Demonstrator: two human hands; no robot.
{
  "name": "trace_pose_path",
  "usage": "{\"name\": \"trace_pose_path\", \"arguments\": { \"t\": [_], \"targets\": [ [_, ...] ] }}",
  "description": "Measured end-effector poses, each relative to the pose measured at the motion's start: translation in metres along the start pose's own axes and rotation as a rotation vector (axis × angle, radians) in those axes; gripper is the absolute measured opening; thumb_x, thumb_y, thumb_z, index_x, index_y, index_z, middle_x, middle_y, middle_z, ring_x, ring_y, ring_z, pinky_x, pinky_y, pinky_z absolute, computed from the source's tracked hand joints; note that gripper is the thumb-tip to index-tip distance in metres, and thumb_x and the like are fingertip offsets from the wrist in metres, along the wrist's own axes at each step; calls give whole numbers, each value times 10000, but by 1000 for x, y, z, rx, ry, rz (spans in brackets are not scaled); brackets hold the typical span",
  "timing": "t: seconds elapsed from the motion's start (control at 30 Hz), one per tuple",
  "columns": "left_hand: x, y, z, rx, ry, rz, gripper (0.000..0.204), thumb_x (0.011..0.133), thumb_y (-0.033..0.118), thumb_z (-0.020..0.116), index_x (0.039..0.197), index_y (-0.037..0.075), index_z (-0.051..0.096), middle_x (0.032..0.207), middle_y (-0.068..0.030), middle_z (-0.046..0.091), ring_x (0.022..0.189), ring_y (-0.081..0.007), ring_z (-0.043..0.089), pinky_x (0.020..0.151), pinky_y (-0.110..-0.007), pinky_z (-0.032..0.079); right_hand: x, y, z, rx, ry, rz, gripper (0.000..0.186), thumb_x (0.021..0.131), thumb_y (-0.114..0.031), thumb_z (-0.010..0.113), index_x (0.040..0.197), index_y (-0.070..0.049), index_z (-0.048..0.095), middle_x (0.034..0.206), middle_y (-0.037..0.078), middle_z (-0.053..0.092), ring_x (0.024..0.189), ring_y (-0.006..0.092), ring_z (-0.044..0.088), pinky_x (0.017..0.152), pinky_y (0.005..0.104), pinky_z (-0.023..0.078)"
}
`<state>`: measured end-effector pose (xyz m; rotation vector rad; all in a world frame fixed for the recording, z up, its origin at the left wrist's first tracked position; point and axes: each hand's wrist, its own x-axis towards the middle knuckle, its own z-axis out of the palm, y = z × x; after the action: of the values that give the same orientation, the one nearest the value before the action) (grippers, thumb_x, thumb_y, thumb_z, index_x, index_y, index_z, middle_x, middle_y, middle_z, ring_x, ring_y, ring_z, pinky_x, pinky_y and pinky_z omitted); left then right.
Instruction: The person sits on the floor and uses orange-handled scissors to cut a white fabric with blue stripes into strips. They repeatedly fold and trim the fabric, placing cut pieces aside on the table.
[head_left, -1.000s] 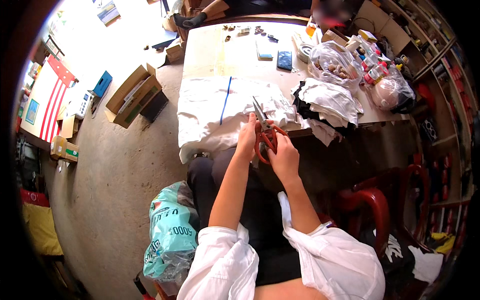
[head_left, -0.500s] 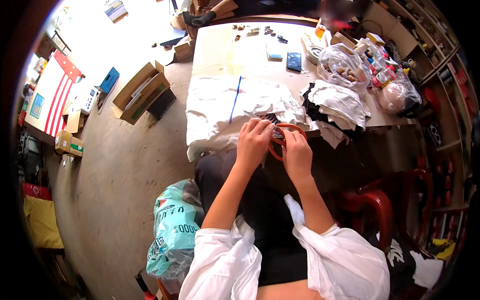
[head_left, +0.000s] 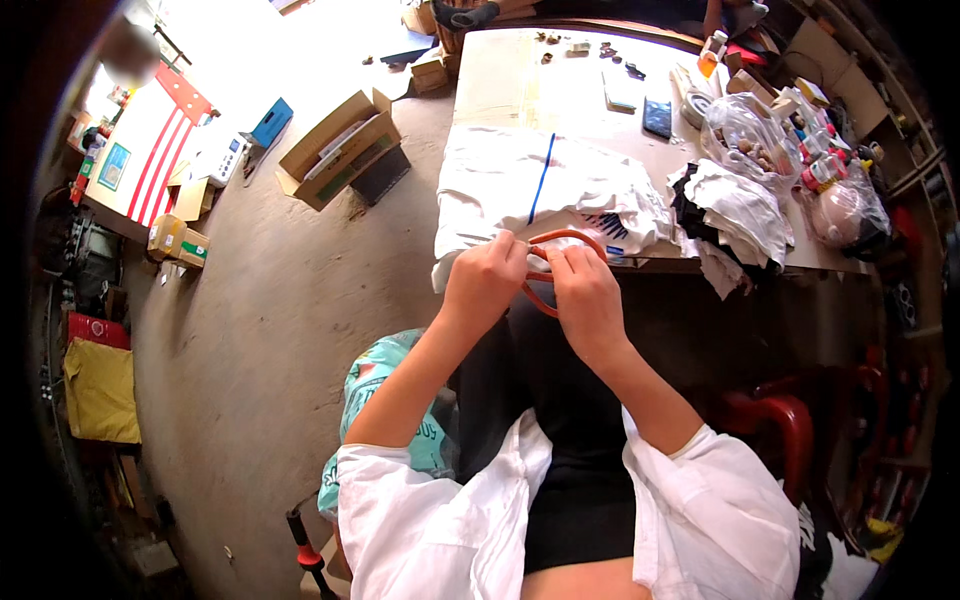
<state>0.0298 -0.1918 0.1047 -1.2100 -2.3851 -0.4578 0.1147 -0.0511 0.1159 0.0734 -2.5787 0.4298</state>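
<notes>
Before white cloth point(head_left: 490, 188), left hand point(head_left: 486, 276), right hand point(head_left: 588, 302), both on orange-handled scissors point(head_left: 568, 234)

glare whitens the upper left; dark edges seem soft.

White shirt point(head_left: 715, 520) worn open (wide, creased sleeves point(head_left: 400, 495)), black clothing point(head_left: 580, 480) between.

1 pair of scissors point(head_left: 576, 234) and 1 teal bag point(head_left: 384, 354) show.
</notes>
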Motion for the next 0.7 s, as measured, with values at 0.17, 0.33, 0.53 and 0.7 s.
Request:
{"name": "trace_pose_path", "arguments": {
  "t": [0.17,0.33,0.53,0.7],
  "targets": [
    [-11,-18,-18,-217,28,-245,80,825,94,580,797,20,571,779,-105,580,668,-279,611,568,-349,487,2,-13,5,43,-35,-71,276,741,3,592,1017,9,601,882,114,572,887,255,581,783,339,479],
    [-23,-22,-28,-550,42,-269,120,793,53,624,909,31,649,900,-104,623,749,-278,623,664,-337,501,6,-14,-1,70,-61,-36,296,742,11,602,1037,20,590,896,122,575,889,259,582,783,342,482],
    [-24,-6,-32,-534,189,-255,191,733,8,674,922,32,661,905,-88,626,822,-254,613,700,-328,502,5,-16,-6,64,16,-70,274,748,-27,593,1019,13,584,874,110,544,866,249,562,767,347,475],
    [-33,2,-44,-391,295,-123,221,699,-12,688,911,43,653,918,-74,609,796,-245,603,690,-326,495,-2,-18,-11,112,57,-105,306,737,-19,595,1041,19,588,891,109,550,864,252,563,763,347,473]
  ]
}}
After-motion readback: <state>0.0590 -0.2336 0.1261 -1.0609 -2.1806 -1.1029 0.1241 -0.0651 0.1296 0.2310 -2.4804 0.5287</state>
